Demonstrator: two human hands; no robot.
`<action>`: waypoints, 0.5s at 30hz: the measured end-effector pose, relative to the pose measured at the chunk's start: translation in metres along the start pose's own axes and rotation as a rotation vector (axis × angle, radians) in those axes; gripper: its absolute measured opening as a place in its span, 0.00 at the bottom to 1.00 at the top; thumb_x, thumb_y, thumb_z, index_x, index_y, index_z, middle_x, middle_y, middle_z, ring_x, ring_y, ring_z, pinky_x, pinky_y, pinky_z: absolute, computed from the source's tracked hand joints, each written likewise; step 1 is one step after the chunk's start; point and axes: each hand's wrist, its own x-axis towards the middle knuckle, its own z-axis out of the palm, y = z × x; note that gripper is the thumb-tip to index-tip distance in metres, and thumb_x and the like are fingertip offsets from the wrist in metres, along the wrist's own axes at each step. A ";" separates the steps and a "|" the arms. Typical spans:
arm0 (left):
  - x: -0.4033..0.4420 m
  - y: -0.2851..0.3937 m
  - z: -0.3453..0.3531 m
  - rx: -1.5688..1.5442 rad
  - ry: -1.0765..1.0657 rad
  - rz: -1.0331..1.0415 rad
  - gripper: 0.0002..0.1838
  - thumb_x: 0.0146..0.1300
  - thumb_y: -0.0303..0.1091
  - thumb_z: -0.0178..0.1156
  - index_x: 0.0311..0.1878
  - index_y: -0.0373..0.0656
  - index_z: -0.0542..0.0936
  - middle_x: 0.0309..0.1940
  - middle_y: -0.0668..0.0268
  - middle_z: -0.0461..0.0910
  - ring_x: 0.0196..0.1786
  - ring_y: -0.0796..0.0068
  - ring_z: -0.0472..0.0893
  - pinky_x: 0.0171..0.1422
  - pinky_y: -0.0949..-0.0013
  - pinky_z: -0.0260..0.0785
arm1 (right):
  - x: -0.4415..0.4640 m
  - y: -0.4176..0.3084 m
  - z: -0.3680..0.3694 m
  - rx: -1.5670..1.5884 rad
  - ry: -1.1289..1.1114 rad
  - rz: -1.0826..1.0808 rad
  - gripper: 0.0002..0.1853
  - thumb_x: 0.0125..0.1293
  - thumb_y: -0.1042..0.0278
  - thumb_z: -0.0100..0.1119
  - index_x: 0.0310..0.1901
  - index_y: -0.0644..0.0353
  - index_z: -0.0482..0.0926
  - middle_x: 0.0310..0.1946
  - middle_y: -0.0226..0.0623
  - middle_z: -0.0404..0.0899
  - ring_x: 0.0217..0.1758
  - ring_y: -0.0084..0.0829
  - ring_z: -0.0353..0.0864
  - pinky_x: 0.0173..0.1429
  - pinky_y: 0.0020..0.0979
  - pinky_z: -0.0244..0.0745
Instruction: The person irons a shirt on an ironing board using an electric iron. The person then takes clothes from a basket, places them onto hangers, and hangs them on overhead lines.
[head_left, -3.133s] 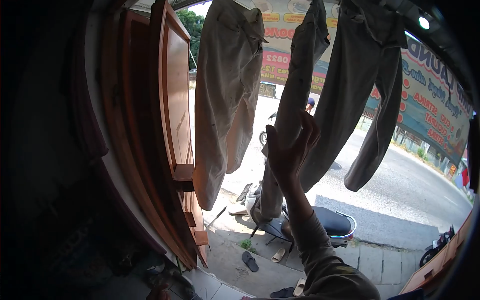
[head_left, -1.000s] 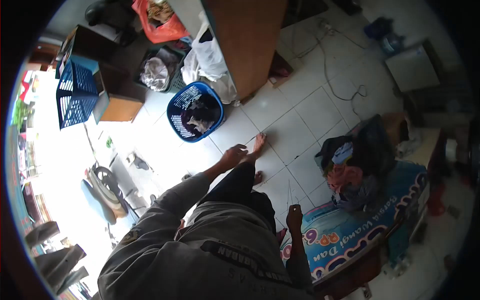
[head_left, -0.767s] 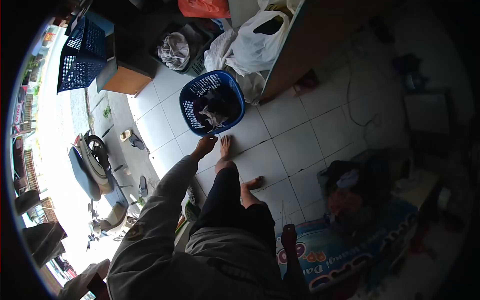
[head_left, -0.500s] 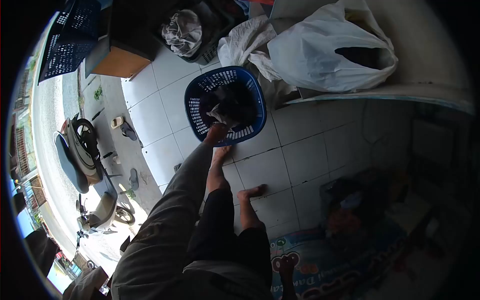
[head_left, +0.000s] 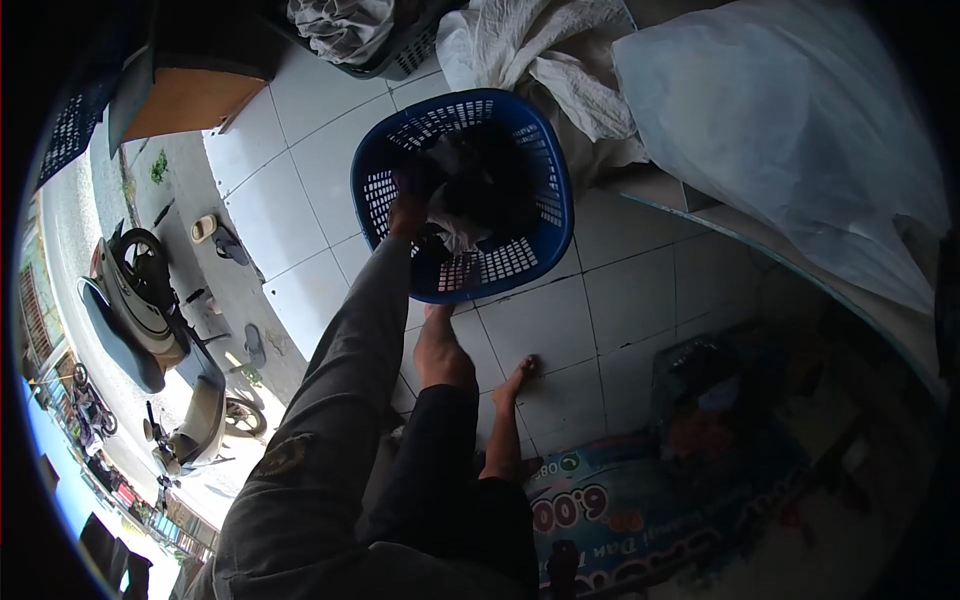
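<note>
A blue plastic laundry basket with slotted walls stands on the tiles in front of my feet. Dark clothes and a paler crumpled cloth lie inside it. My left hand, at the end of a grey sleeve, reaches over the near left rim and down among the clothes. Its fingers are lost in the shadow, so I cannot tell whether they grip a garment. Low in the view, beside my dark shorts, a dim shape appears to be my right hand; its fingers are too dark to read.
Beyond the blue basket is a dark basket with grey cloth. White plastic bags sit on a ledge at the right. A printed banner and dim piled items lie lower right. Outside at left, a motorbike and sandals are visible.
My left hand has moved from the basket's near edge deeper toward its left side. The view is closer to the basket, and my foot near it has shifted.
</note>
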 end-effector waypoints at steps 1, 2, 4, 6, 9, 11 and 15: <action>-0.007 -0.001 0.003 -0.043 -0.047 0.081 0.23 0.65 0.43 0.62 0.51 0.31 0.81 0.57 0.44 0.82 0.59 0.40 0.82 0.62 0.48 0.77 | -0.004 0.002 0.002 -0.021 0.015 -0.051 0.11 0.62 0.75 0.61 0.46 0.67 0.80 0.46 0.53 0.79 0.52 0.54 0.80 0.53 0.50 0.75; -0.016 -0.002 0.002 -0.066 -0.065 0.124 0.21 0.64 0.42 0.62 0.49 0.32 0.82 0.56 0.46 0.83 0.56 0.41 0.84 0.58 0.48 0.79 | -0.003 0.003 0.005 -0.049 0.035 -0.098 0.12 0.61 0.75 0.62 0.46 0.67 0.81 0.46 0.54 0.79 0.53 0.54 0.80 0.54 0.50 0.75; -0.057 0.009 -0.007 0.246 0.392 0.612 0.17 0.63 0.39 0.61 0.47 0.36 0.83 0.48 0.50 0.83 0.46 0.47 0.84 0.46 0.51 0.79 | 0.001 -0.002 -0.001 -0.046 0.073 -0.126 0.11 0.61 0.77 0.60 0.46 0.67 0.80 0.46 0.53 0.79 0.52 0.55 0.80 0.53 0.50 0.75; -0.117 0.021 0.005 0.789 0.837 0.983 0.12 0.59 0.36 0.60 0.44 0.43 0.83 0.35 0.57 0.78 0.35 0.58 0.80 0.32 0.57 0.72 | 0.010 -0.017 -0.017 -0.041 0.115 -0.152 0.11 0.62 0.78 0.58 0.47 0.67 0.80 0.46 0.53 0.79 0.50 0.55 0.80 0.52 0.49 0.75; -0.198 0.030 0.020 0.778 0.887 1.129 0.09 0.59 0.40 0.63 0.41 0.52 0.82 0.26 0.66 0.69 0.26 0.68 0.71 0.25 0.63 0.62 | 0.020 -0.035 -0.035 0.609 0.091 0.434 0.11 0.61 0.80 0.58 0.46 0.68 0.80 0.44 0.53 0.78 0.48 0.56 0.79 0.51 0.49 0.74; -0.239 0.046 0.020 0.108 0.302 1.199 0.12 0.64 0.44 0.63 0.44 0.49 0.83 0.27 0.62 0.74 0.23 0.59 0.76 0.26 0.57 0.70 | 0.024 -0.019 -0.032 -0.072 0.242 -0.204 0.08 0.72 0.73 0.54 0.46 0.68 0.79 0.42 0.51 0.79 0.43 0.51 0.81 0.50 0.48 0.75; -0.213 0.086 -0.016 0.010 0.451 1.021 0.16 0.67 0.45 0.61 0.45 0.41 0.83 0.35 0.53 0.82 0.30 0.42 0.82 0.37 0.48 0.76 | 0.039 -0.016 -0.035 -0.170 0.308 -0.294 0.09 0.75 0.70 0.53 0.47 0.69 0.78 0.41 0.51 0.79 0.42 0.50 0.81 0.49 0.47 0.76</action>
